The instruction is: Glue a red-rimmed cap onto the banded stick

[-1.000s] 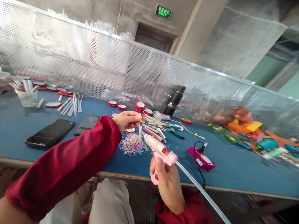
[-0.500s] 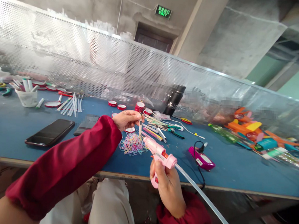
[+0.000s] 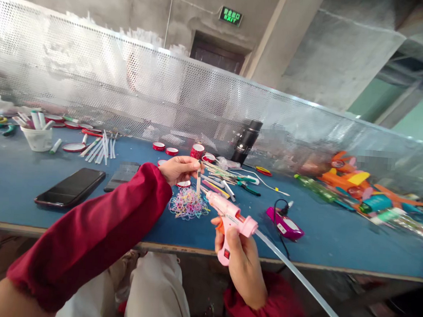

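Note:
My left hand [image 3: 180,170] pinches the top of a small flat wooden stick [image 3: 198,183], which hangs upright over a pile of colourful rubber bands [image 3: 188,204]. My right hand [image 3: 242,258] is wrapped round the handle of a pink glue gun [image 3: 229,212]. Its nozzle points up and left, close to the stick's lower part; whether they touch I cannot tell. A long translucent glue stick [image 3: 304,282] runs out of the gun's back to the lower right.
A black phone [image 3: 70,187] lies at the left, near a white cup of markers [image 3: 37,137]. Behind my hands are red tape rolls [image 3: 198,151], loose sticks and a black bottle [image 3: 247,143]. A purple power strip [image 3: 285,224] and orange models [image 3: 349,181] are at the right.
My right hand and the glue gun have shifted slightly to the right, and the gun's handle has turned more into view. My left hand and the stick look almost unmoved.

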Available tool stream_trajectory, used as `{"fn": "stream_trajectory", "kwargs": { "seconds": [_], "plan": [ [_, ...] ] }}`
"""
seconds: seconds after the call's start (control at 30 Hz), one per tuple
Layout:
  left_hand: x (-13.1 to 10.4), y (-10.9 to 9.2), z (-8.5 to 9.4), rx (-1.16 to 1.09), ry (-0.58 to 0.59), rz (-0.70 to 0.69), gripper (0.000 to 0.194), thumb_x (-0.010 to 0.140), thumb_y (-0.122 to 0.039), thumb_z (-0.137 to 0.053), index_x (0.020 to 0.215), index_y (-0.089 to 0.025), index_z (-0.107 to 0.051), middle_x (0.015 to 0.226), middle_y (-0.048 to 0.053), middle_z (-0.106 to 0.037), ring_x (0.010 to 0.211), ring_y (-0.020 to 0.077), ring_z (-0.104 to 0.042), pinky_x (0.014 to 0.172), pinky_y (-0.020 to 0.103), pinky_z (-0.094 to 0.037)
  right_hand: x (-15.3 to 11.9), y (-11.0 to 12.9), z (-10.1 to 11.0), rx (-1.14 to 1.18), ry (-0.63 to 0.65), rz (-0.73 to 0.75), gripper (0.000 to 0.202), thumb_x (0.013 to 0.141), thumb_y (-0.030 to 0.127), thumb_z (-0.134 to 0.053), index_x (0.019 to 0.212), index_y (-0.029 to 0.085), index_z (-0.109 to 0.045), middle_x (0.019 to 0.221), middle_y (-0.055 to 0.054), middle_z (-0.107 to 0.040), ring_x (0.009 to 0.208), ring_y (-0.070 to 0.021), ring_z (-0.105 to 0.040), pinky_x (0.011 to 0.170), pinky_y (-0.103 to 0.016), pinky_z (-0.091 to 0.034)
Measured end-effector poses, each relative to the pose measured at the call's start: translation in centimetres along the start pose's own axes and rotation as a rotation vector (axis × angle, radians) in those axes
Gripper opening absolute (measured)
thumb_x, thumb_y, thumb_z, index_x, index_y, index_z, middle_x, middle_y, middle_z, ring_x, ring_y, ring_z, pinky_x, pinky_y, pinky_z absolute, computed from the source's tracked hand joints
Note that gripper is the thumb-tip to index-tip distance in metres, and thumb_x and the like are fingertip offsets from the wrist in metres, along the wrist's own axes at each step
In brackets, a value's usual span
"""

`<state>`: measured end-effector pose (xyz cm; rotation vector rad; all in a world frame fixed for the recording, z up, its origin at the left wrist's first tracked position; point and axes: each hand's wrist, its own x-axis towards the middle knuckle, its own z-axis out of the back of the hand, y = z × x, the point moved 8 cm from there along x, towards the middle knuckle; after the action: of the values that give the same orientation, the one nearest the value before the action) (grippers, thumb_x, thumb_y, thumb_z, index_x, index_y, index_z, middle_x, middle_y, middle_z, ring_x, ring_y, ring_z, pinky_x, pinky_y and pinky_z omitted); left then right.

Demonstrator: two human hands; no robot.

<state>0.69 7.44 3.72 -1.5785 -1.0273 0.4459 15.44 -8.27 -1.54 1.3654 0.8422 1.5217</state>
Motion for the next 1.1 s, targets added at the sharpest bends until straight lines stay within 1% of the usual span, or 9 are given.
{"fn": "stream_trajectory", "kwargs": {
  "seconds": [0.07,0.3,0.5,0.63,0.87,1.1],
  "plan": [
    [0.0,0.1,0.1,0.010,-0.004,0.009,0.032,0.064,-0.037,-0.082,0.079,-0.011,-0.069,0.072,0.002,-0.066,0.051,0.0025,-0.051,0.047,0.014,-0.036,0.2,0.2,0.0,0.013,-0.013,0.013,0.043,0.093,0.056,-0.039,0.104,0.018,-0.056,0.068,0.000,-0.050,0.053,-0.0099,-0.046,0.048,-0.022,-0.039],
    [0.2,0.5,0.1,0.027,0.031,0.030,0.033,0.063,-0.038,-0.081,0.082,-0.014,-0.070,0.068,0.001,-0.064,0.052,0.0035,-0.052,0.050,0.015,-0.038,0.8,0.6,-0.6,0.006,-0.018,0.024,0.044,0.091,0.059,-0.041,0.095,0.017,-0.056,0.067,-0.001,-0.051,0.053,-0.0099,-0.047,0.045,-0.021,-0.039],
    [0.1,0.3,-0.2,0.031,0.048,0.011,0.033,0.062,-0.038,-0.082,0.080,-0.012,-0.070,0.071,0.001,-0.064,0.052,0.0027,-0.050,0.048,0.015,-0.036,1.1,0.9,-0.6,-0.066,-0.033,0.038,0.046,0.092,0.060,-0.037,0.088,0.017,-0.054,0.061,0.001,-0.050,0.048,-0.0089,-0.045,0.044,-0.021,-0.037],
    [0.1,0.3,-0.4,0.017,0.053,0.011,0.035,0.060,-0.038,-0.083,0.079,-0.012,-0.070,0.074,0.002,-0.065,0.053,0.0026,-0.051,0.048,0.015,-0.036,1.3,1.0,-0.5,-0.123,-0.033,0.049,0.047,0.092,0.060,-0.035,0.085,0.018,-0.053,0.058,0.001,-0.048,0.047,-0.0093,-0.045,0.044,-0.022,-0.036],
    [0.1,0.5,0.0,0.024,0.034,0.027,0.032,0.063,-0.037,-0.082,0.081,-0.013,-0.070,0.069,0.002,-0.065,0.051,0.0031,-0.051,0.049,0.015,-0.038,1.2,0.8,-0.4,-0.174,-0.044,0.037,0.048,0.091,0.062,-0.035,0.080,0.018,-0.051,0.057,0.001,-0.048,0.047,-0.0102,-0.045,0.044,-0.023,-0.035],
    [0.1,0.2,-0.2,0.000,0.028,0.005,0.038,0.056,-0.040,-0.085,0.079,-0.013,-0.071,0.070,0.002,-0.065,0.052,0.0029,-0.052,0.047,0.014,-0.037,0.9,0.8,-0.2,-0.210,-0.034,0.054,0.047,0.093,0.059,-0.034,0.072,0.019,-0.048,0.055,0.001,-0.047,0.047,-0.0095,-0.044,0.046,-0.023,-0.034]
  ]
}}
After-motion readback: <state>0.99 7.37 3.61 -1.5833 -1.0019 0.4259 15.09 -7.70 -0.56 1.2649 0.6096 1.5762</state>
